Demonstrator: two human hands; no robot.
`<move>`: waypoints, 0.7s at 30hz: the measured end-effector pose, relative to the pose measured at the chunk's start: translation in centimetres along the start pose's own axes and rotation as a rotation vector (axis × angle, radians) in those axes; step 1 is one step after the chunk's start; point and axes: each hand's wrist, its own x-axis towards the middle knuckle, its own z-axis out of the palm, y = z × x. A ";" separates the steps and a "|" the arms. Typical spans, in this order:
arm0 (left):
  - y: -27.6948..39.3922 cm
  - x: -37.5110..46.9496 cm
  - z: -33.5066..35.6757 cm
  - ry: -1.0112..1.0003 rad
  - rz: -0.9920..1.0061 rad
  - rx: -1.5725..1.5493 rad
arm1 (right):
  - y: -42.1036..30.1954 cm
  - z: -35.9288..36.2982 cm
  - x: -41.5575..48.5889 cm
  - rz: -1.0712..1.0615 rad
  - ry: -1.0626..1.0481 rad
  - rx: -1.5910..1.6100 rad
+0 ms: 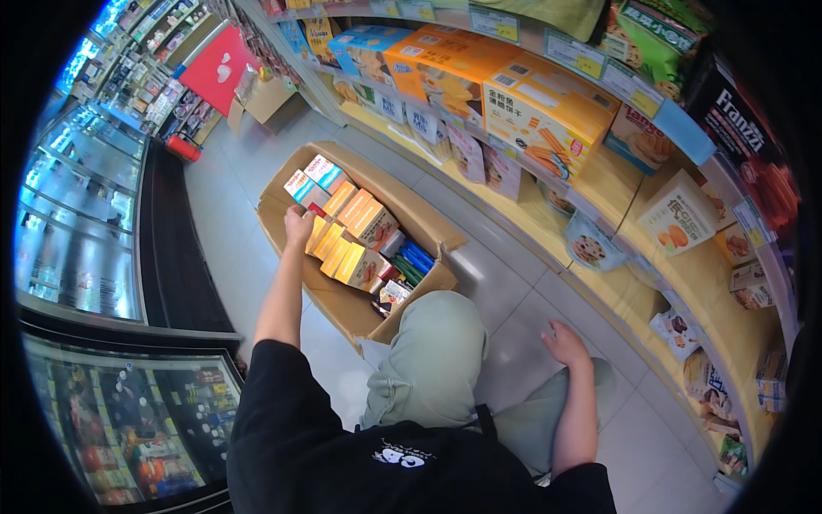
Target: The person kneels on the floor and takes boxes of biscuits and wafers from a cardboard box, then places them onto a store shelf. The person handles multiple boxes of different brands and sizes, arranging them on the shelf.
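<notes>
A long open cardboard carton [359,166] stands on the tiled floor before me, packed with snack boxes. My left hand [299,225] is at its left side, fingers bent over the end of the row of yellow snack boxes [332,241]; whether it grips one cannot be told. Just beyond it are white-and-blue boxes [326,172]. Orange boxes [363,213] fill the middle, with blue packets [417,256] and green packets [406,268] nearer my knee. My right hand [567,344] hangs empty above my other leg, fingers apart.
Curved store shelves [475,160] with snack boxes and bags run along the right. Glass-fronted coolers [83,218] line the left. Farther off are a red board [221,67], a second cardboard box [266,103] and a red cylinder [184,148] on the floor.
</notes>
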 end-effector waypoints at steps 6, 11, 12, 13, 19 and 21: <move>1.6 5.5 2.2 0.063 -0.498 -0.213 | 1.3 0.9 -0.1 0.057 -0.044 -0.030; 2.4 8.7 4.5 0.181 -0.684 -0.448 | 1.8 1.0 -0.3 0.070 -0.021 -0.031; 2.2 9.0 5.0 0.195 -0.721 -0.551 | 1.7 1.0 -0.3 0.073 -0.015 -0.029; 2.0 9.1 5.4 0.210 -0.728 -0.598 | 1.6 1.0 -0.3 0.069 -0.012 -0.026; 1.0 9.0 5.4 0.033 -0.720 -0.599 | 0.9 0.7 -0.2 0.096 0.003 -0.017; 1.1 8.9 5.3 -0.020 -0.659 -0.475 | 0.7 0.6 0.0 0.099 0.005 -0.022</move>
